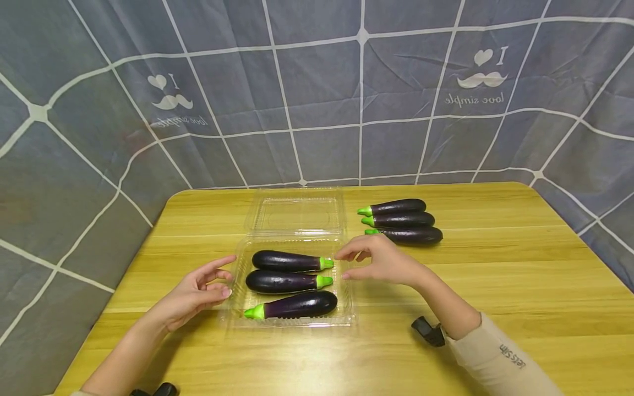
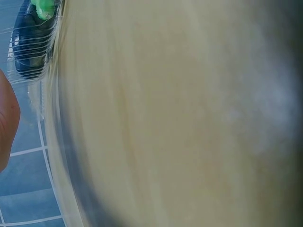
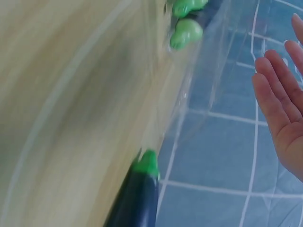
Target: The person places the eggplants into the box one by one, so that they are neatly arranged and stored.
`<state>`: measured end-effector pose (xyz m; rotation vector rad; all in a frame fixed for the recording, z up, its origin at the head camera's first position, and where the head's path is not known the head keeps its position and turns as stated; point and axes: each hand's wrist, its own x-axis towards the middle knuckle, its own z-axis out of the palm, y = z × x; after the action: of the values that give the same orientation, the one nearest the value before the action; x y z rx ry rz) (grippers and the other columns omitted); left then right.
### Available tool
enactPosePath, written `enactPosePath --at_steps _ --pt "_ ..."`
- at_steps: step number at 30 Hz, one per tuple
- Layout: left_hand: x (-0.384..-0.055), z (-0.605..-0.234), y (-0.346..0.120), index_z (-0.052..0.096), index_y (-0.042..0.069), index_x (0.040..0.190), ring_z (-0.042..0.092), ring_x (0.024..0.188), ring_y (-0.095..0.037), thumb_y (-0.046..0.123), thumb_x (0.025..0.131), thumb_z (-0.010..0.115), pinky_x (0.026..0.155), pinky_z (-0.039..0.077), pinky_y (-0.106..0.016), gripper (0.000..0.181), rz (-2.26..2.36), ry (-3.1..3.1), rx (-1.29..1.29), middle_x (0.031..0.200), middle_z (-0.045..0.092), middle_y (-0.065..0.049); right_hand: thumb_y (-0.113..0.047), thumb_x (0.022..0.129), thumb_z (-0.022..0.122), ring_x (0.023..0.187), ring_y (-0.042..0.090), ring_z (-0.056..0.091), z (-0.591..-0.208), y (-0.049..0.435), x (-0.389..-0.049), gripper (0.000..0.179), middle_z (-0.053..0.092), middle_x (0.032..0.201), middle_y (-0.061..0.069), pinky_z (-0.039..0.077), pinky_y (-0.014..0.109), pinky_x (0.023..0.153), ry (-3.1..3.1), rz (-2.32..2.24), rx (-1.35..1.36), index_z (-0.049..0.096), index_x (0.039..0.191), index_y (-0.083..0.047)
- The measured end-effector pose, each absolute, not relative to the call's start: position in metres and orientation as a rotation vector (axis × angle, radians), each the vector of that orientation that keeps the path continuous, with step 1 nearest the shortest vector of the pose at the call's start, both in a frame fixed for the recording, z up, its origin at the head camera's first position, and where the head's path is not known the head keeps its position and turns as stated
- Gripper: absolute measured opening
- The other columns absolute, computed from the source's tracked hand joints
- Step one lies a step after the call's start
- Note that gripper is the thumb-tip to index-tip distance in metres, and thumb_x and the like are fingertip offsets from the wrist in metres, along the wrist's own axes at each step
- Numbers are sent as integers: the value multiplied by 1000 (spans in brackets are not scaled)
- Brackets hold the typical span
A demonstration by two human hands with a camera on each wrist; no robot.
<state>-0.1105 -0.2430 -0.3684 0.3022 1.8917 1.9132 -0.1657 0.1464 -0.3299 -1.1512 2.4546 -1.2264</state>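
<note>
A clear plastic clamshell box lies with its lid folded back. Inside it are three dark purple eggplants: the back eggplant and the middle eggplant have green stems to the right, while the front eggplant has its stem to the left. My left hand is beside the box's left wall, fingers loosely bent around nothing. At the right wall, my right hand holds nothing; its fingertips are by the rim, contact unclear. The right wrist view shows that hand's fingers fairly straight.
Three more eggplants lie side by side at the back right of the wooden table, stems to the left. A grey curtain with white lines hangs behind the table. Black wrist straps sit near the sleeves.
</note>
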Motion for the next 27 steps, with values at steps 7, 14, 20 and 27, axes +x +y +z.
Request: enactPosePath --at_steps 7,14,20,27 --pt "-111 -368 -242 39 19 141 56 85 -7 -4 89 57 77 52 -24 60 1920 1879 300 112 46 -5 -22 77 77 96 20 62 -330 173 -171 29 67 103 0 51 33 81 2576 -1196 -1071 70 103 -12" --pt "-111 -367 -242 39 20 141 56 84 -6 -4 88 57 77 52 -24 60 1916 1883 294 111 46 -4 -19 75 79 90 11 61 -332 196 -173 31 67 99 -2 52 32 80 2667 -1231 -1029 69 102 -9" --pt "-111 -367 -243 40 21 140 56 84 -6 -3 89 57 77 51 -24 59 1914 1885 297 112 47 -4 -12 74 79 85 8 60 -335 216 -178 28 67 96 -1 53 31 74 2690 -1287 -1007 69 100 -7" --pt "-111 -368 -243 41 22 139 56 85 -6 -3 89 57 77 52 -24 59 1914 1885 293 111 47 -4 -12 77 77 88 9 59 -338 241 -181 26 66 96 0 52 26 73 2803 -1229 -922 70 101 -8"
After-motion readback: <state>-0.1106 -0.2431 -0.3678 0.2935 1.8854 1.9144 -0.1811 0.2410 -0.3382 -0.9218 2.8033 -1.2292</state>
